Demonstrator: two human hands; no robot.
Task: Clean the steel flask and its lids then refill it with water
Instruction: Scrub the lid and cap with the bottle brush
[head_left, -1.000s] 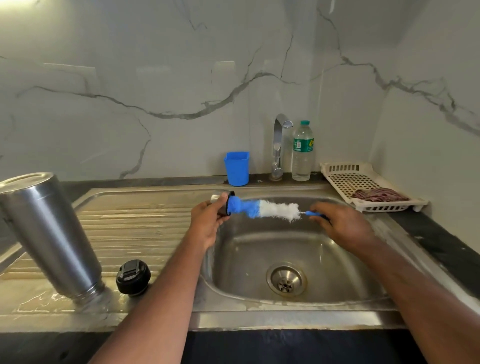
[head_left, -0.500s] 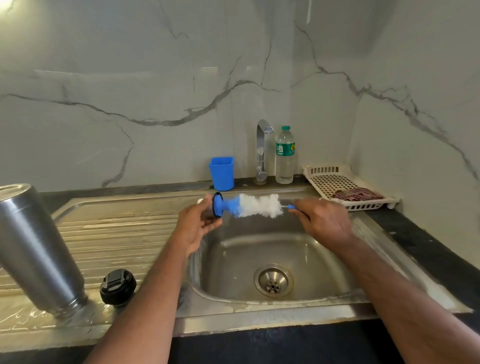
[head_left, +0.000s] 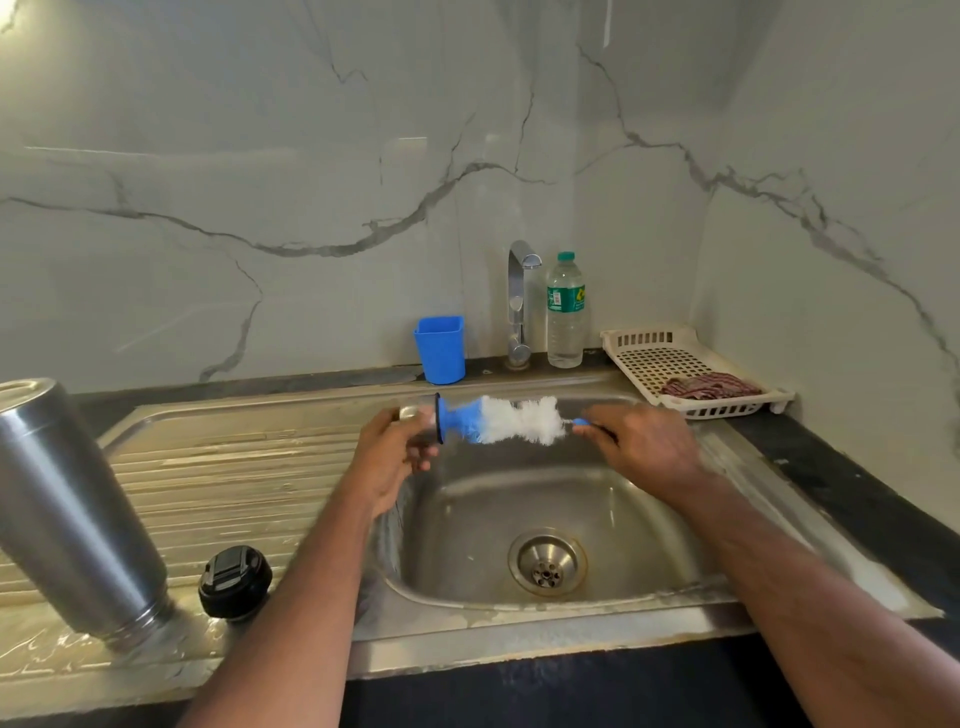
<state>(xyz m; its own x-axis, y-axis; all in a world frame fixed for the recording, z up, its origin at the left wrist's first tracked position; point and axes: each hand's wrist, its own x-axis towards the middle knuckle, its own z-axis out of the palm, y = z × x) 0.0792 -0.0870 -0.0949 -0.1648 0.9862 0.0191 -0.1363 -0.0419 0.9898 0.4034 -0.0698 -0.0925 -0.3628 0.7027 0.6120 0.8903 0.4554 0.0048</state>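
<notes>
Well, a steel sink (head_left: 519, 629) with a ribbed draining board sits in a dark counter (head_left: 857, 483) under marble-veined walls. Over the basin, the left hand (head_left: 387, 457) grips a small lid (head_left: 423, 422) while the right hand (head_left: 644, 447) pinches the handle of a blue-and-white brush (head_left: 506, 426) against it. On the board, the flask (head_left: 72, 514) stands upside down beside a black cap (head_left: 235, 582). Behind stand a tap (head_left: 519, 301), blue cup (head_left: 440, 349), water bottle (head_left: 565, 312) and white tray (head_left: 685, 358).

Both hands (head_left: 387, 457) (head_left: 644, 447) holding brush (head_left: 511, 427) over sink (head_left: 519, 618) — flask (head_left: 67, 514) inverted, lid (head_left: 235, 582) beside
</notes>
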